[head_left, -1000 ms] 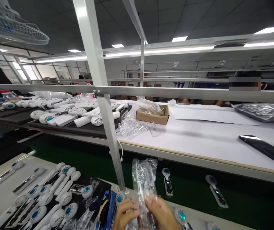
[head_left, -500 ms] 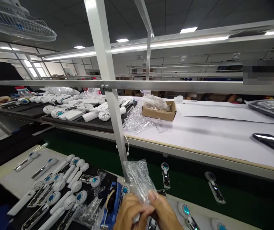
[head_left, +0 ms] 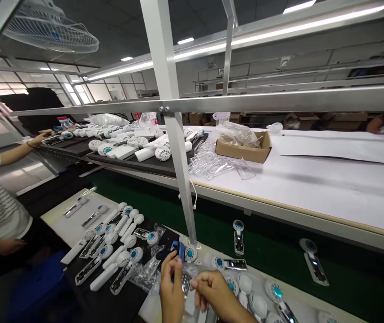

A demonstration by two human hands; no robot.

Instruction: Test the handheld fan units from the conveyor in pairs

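Note:
My left hand [head_left: 171, 285] is raised beside the blue tape dispenser [head_left: 180, 249], with its thumb and fingers drawn together. To its right, my right hand [head_left: 217, 291] has its fingers curled in a pinch. Whatever either hand grips is too small or hidden to make out. Clear plastic film [head_left: 192, 269] shows faintly between and behind the hands. Under them lie white handheld fans, some with bare circuit boards; one opened fan [head_left: 235, 264] lies just beyond my right hand. More fans [head_left: 116, 264] and crumpled clear bags [head_left: 148, 273] are on the black mat to the left.
A metal post [head_left: 180, 170] and crossbar [head_left: 262, 102] stand ahead. On the upper shelf are a cardboard box [head_left: 242, 154], clear plastic pieces [head_left: 212, 163] and many fans [head_left: 138, 143]. Opened fans lie on the green belt [head_left: 269, 242]. A co-worker's arm [head_left: 17, 154] reaches in at left.
The clear bag that both hands held up has dropped low and is mostly hidden. My hands have moved apart, and the view has swung left, bringing the co-worker into sight.

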